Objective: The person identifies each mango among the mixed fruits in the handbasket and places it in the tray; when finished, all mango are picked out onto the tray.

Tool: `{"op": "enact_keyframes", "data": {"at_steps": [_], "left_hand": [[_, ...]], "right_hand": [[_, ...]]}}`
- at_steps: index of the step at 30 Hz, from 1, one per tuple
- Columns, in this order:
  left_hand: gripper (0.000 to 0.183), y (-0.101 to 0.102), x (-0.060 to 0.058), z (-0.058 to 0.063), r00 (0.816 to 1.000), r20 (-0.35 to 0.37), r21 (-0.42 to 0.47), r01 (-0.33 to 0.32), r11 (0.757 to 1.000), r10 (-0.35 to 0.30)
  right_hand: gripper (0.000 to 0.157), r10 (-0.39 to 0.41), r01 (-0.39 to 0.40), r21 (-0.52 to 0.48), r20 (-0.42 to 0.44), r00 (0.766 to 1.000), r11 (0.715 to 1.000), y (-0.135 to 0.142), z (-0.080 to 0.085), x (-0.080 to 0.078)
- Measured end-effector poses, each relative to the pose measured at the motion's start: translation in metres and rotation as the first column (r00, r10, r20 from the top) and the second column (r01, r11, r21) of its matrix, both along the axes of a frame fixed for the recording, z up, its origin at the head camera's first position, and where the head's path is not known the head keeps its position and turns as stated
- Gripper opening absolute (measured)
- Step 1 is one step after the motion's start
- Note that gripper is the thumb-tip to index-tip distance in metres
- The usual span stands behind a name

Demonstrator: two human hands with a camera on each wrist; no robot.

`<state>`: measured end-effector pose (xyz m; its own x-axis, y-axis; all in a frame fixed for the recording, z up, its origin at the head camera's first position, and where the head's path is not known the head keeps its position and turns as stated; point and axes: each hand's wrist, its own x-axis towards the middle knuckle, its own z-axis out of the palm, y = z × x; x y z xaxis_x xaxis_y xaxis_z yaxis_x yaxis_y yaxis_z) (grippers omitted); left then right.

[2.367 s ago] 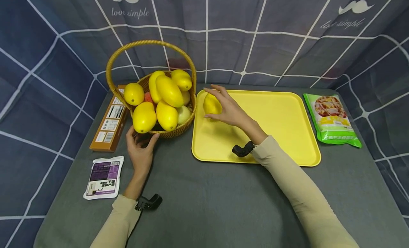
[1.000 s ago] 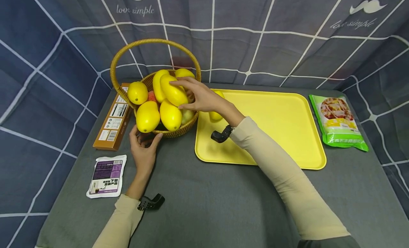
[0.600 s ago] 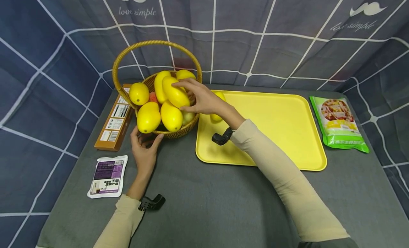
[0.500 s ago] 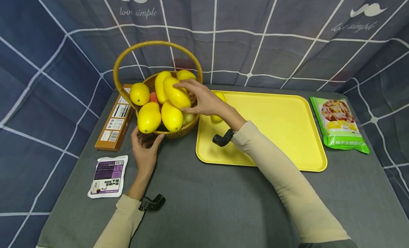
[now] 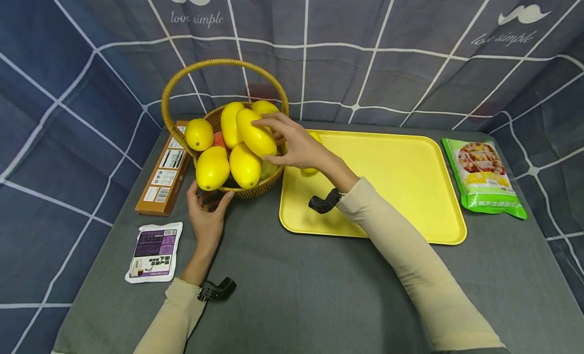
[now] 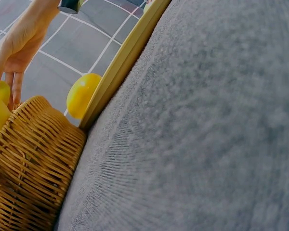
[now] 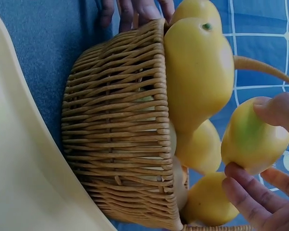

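A wicker basket (image 5: 255, 190) with a tall handle is heaped with yellow mangoes, a red fruit and a pale green one. My right hand (image 5: 296, 143) holds a mango (image 5: 255, 133) above the basket's right side. In the right wrist view, thumb and fingers pinch that mango (image 7: 248, 137), which stands apart from a larger mango (image 7: 200, 72) on the heap. My left hand (image 5: 206, 217) holds the basket's front wall with curved fingers and thumb. Another mango (image 5: 312, 166) lies on the yellow tray (image 5: 388, 186), partly hidden by the right hand.
Left of the basket lies a brown box (image 5: 162, 176), with a purple and white pouch (image 5: 154, 252) in front of it. A green food packet (image 5: 484, 176) lies right of the tray. Checked cloth (image 5: 333, 70) hangs behind the grey tabletop (image 5: 292, 288).
My right hand left the mango on the tray, reached to the basket and took hold of another mango. That mango has just shifted slightly rightward. The left hand stays at the basket.
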<state>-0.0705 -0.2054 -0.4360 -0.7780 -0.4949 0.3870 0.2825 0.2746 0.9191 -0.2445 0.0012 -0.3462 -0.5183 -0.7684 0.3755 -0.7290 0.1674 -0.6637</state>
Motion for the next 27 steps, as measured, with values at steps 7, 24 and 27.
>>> {"op": "enact_keyframes", "data": {"at_steps": [7,24,27], "left_hand": [[0.068,-0.001,0.0,-0.002,1.0,-0.004,0.011,0.0,1.0,0.0],[0.067,-0.001,-0.001,-0.002,1.0,-0.007,0.046,0.002,0.999,-0.002],[0.067,-0.001,-0.001,-0.003,1.0,-0.005,0.06,0.007,0.998,-0.007]], "right_hand": [[0.07,-0.019,0.018,-0.036,-0.018,1.0,0.999,0.012,0.004,0.01],[0.07,-0.113,0.105,-0.101,-0.086,0.99,0.989,0.061,-0.001,0.033],[0.07,-0.14,0.131,-0.107,-0.081,0.987,0.986,0.071,-0.004,0.036]]}}
